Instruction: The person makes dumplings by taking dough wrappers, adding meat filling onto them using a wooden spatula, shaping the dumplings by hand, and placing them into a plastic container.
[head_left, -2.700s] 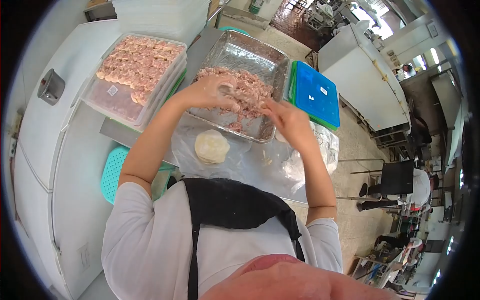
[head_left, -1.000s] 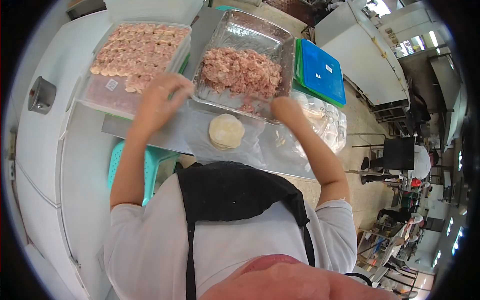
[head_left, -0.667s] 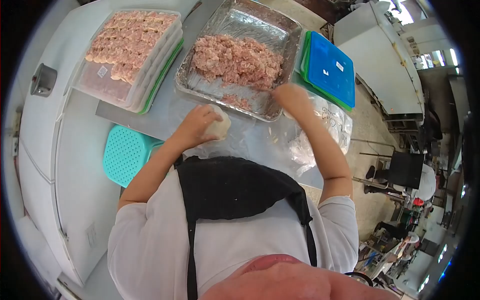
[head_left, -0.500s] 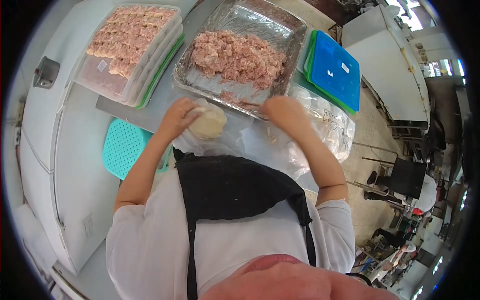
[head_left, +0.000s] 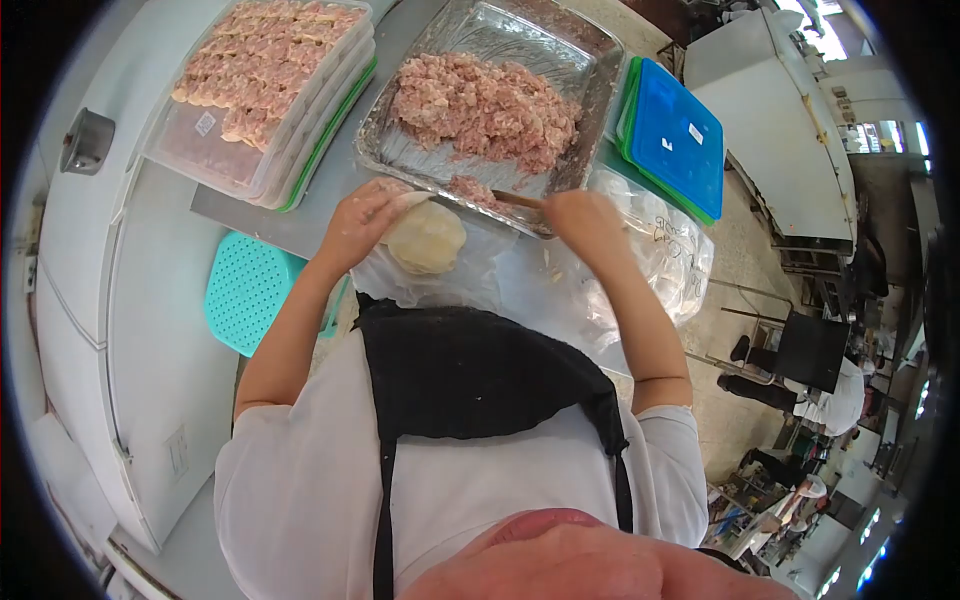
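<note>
Pale dough rounds (head_left: 428, 242), one stack, on a plastic sheet (head_left: 462, 290) near the metal tray (head_left: 515, 45); one thin edge raised, pinched by my left hand (head_left: 363, 217) — whether it is free of the stack, I cannot tell. Wooden stick (head_left: 518, 199), one, gripped in my blurred right hand (head_left: 585, 222); handle end hidden in the fist, tip indistinct against minced meat (head_left: 480, 105). Tray's far corner: cut off above.

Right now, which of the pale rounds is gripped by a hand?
The pale round whose raised edge the left hand pinches; the other rounds lie piled on clear plastic with no hand gripping them.
</note>
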